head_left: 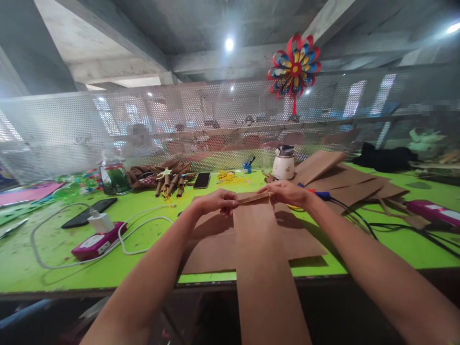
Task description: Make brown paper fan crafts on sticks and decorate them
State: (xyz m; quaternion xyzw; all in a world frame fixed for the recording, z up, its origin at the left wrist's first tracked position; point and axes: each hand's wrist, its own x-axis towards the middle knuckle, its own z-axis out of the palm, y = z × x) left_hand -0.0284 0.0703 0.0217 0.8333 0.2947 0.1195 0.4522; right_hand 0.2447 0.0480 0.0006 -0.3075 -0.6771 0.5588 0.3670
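Observation:
A long strip of brown kraft paper (264,268) runs from my hands down over the table's front edge toward me. Its far end is folded or rolled into a narrow band. My left hand (223,201) pinches the left end of that band, fingers closed. At the right end, my right hand (285,192) grips it between thumb and fingers. Under the strip, larger brown paper sheets (212,254) lie flat on the green table (158,261). Just beyond my right hand is a blue-handled tool with a cord (323,195).
To the left sit a purple power strip (97,242) with a white charger and a dark phone (89,212). Behind are rolled paper pieces (172,179), another phone (201,180) and a white bottle (283,163). Brown sheets (345,179) and black cables (406,227) lie right.

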